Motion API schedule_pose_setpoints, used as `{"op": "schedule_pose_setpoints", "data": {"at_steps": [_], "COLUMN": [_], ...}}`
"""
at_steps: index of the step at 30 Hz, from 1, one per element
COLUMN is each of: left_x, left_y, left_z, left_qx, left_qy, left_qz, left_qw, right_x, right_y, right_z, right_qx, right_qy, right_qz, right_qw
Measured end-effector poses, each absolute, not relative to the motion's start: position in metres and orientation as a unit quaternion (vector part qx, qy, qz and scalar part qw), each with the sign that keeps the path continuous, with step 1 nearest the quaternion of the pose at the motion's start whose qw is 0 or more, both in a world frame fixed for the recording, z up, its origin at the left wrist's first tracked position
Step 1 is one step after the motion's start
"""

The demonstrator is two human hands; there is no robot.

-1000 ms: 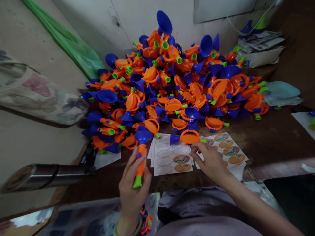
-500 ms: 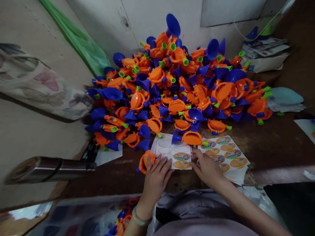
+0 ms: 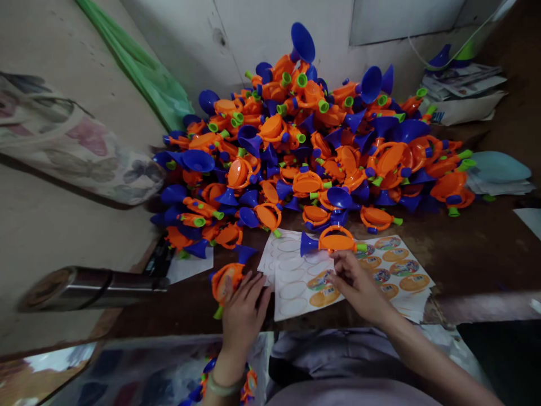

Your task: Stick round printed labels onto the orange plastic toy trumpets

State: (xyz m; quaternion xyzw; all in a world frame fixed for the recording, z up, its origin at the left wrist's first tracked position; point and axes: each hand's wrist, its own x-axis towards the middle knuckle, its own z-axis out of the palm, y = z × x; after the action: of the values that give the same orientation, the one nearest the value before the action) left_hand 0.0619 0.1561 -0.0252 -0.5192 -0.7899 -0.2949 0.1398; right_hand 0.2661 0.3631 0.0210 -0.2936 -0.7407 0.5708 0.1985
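- Resting palm-down, my left hand (image 3: 244, 313) has its fingers loosely stretched out beside and partly over an orange toy horn (image 3: 224, 282); I cannot tell whether they grip it.
- This horn lies left of the papers, its green end turned toward me.
- My right hand (image 3: 366, 290) is half curled, thumb and forefinger slightly apart at the right side of a sticker sheet (image 3: 291, 276); whether they pinch it, I cannot tell.
- The sheet sits slightly askew on other papers in front of me (its left part shows bare oval outlines, while printed ovals remain near my right thumb).
- A second horn (image 3: 338, 242) lies across the upper part of the papers, just above my right fingertips, with its blue bell to the left and green mouthpiece to the right.
- Right of my hand, partly behind it, is a sticker stack (image 3: 403, 265) covered in printed ovals.
- Beyond, a big heap of horns (image 3: 270, 129) leans up toward the wall on the brown tabletop (image 3: 460, 248).
- To the left lies a steel flask (image 3: 88, 290); to the far right, a pale blue dish (image 3: 501, 166) rests on papers.
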Motion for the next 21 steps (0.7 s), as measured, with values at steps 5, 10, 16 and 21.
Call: {"op": "schedule_pose_setpoints", "data": {"at_steps": [5,10,16,21], "left_x": [0.079,0.097,0.104,0.107], "left_y": [0.193,0.239,0.252,0.244], "left_z": [0.007,0.056,0.079,0.088], "left_qx": [-0.486,-0.441,-0.371,-0.368], "left_qy": [-0.763,-0.735,-0.703,-0.701], "left_qz": [-0.424,-0.485,-0.535,-0.535], "left_qw": [0.043,-0.174,-0.286,-0.295], "right_x": [0.279,0.285,0.286,0.283], "right_y": [0.359,0.357,0.360,0.354], "right_z": [0.046,0.062,0.066,0.067], "right_qx": [-0.226,-0.161,-0.160,-0.127], "right_qy": [-0.717,-0.775,-0.849,-0.871], "right_qz": [0.617,0.552,0.432,0.325], "right_qw": [0.231,0.262,0.259,0.346]}}
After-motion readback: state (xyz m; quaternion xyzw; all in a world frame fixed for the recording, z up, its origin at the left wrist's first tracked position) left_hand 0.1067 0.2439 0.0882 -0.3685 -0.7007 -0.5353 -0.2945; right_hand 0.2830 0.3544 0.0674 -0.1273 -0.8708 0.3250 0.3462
